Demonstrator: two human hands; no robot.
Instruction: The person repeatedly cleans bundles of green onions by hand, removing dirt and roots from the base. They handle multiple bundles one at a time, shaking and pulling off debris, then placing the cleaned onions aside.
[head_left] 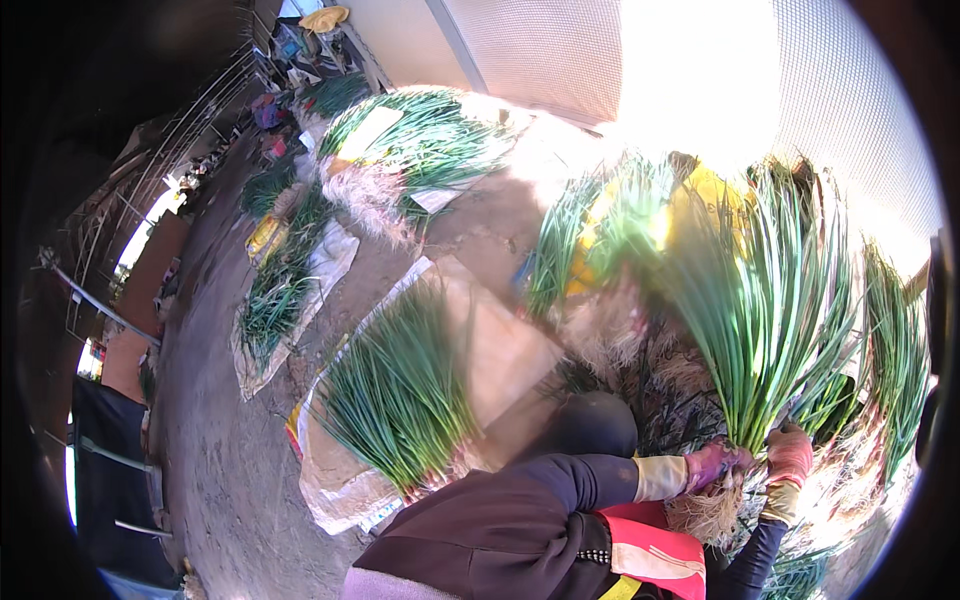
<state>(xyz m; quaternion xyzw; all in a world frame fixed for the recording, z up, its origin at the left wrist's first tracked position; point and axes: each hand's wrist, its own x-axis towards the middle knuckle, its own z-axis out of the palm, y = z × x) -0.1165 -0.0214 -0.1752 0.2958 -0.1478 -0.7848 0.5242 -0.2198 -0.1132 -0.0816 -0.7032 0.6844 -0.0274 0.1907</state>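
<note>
Both my hands are gloved and close together at the lower right, around the base of a tall bunch of green onions. My left hand, in a stained pink glove, is closed on the lower stalks just above the pale roots. On the other side of the same stalks, my right hand in a reddish glove is also closed on them. The long green leaves fan upward and away from me. Some of my fingertips are hidden behind the stalks.
A pile of green onions lies on a sack sheet to my left. More onions and sacks line the ground farther off. Other onions stand at the right, by a bright mesh wall. My knee is close by.
</note>
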